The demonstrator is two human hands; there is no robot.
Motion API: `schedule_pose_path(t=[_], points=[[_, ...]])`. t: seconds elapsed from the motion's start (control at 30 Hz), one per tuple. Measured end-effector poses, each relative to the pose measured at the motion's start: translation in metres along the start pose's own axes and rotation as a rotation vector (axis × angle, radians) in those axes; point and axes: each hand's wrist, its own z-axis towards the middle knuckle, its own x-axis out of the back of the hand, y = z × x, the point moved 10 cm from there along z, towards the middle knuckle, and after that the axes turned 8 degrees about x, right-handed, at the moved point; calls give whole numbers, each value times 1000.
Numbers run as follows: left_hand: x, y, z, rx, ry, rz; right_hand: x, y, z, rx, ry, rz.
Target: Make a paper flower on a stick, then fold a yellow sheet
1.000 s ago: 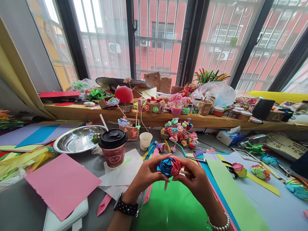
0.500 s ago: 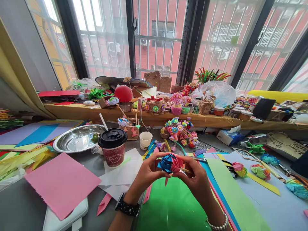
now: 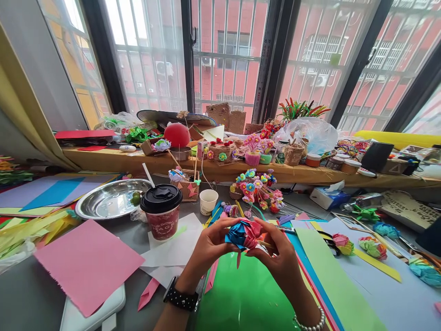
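Note:
A folded paper flower (image 3: pixel 244 233), blue on its left side and pink on its right, is held up between both hands over a glossy green surface (image 3: pixel 255 294). My left hand (image 3: pixel 211 241) pinches the blue side, thumb below and fingers above. On the pink side, my right hand (image 3: pixel 274 243) grips with its thumb and fingers; a thin pale stick shows by its palm. One narrow pink tip hangs beneath the flower. Fingertips partly cover the folds. Folded pink paper strips (image 3: pixel 149 293) lie left of the green surface.
A lidded cup with a straw (image 3: pixel 161 214) stands left of my hands, near a white paper cup (image 3: pixel 208 202) and a metal plate (image 3: pixel 99 207). Pink paper (image 3: pixel 90 266) lies front left. Finished paper flowers (image 3: pixel 372 246) and coloured sheets cover the right side. Crafts crowd the windowsill.
The flower has turned slightly in my fingers and shows a little more of its pink folds. My right thumb and fingers have shifted slightly; both hands keep hold.

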Motion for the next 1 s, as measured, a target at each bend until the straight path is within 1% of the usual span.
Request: schedule_pose_path(t=[0.13, 0.27, 0.4, 0.57, 0.67, 0.77, 0.87, 0.93, 1.0], points=[[-3, -7, -1, 86, -8, -60, -2, 7, -2, -41, -6, 24], [-6, -8, -1, 100, -30, -71, -3, 9, -2, -38, 3, 52], [-6, -11, -2, 129, -59, -75, -1, 5, -1, -7, 5, 62], [-5, -10, -2, 118, -63, -61, 3, -2, 1, 44, 31, 66], [-7, -11, 0, 106, -87, -46, 7, -4, 2, 57, 53, 64], [-9, -11, 1, 94, -103, -17, 6, -5, 4, 65, 45, 68], [-4, -8, 2, 63, -48, -7, 6, -5, 5, 72, 36, 72], [2, -8, 2, 69, 26, -2, 7, -5, 4, 64, 43, 53], [10, -11, 2, 112, 117, 24, 9, -8, 3, 81, 51, 23]])
